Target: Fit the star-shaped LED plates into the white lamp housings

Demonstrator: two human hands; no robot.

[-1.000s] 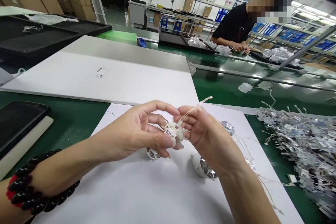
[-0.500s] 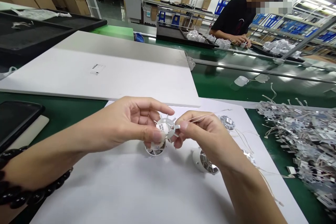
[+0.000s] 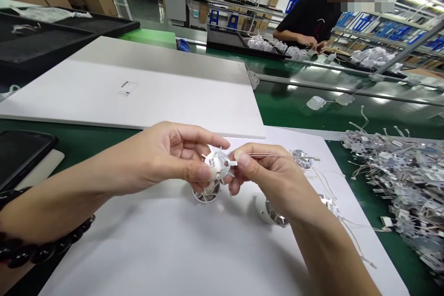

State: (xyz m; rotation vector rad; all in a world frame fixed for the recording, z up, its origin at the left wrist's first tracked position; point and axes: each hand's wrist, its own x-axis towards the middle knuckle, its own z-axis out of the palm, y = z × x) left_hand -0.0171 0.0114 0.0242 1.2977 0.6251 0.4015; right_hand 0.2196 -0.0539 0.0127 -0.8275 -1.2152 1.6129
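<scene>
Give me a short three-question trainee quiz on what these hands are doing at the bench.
1. True or false: the left hand holds a labelled white vaned piece.
2. Multiple choice: what does the right hand pinch? A) a thin white cord B) a phone C) a cardboard box
3. Fill in the blank: the heap of tagged parts lies on a ____ workbench.

Key: 1 true; 2 A; 3 green.
</scene>
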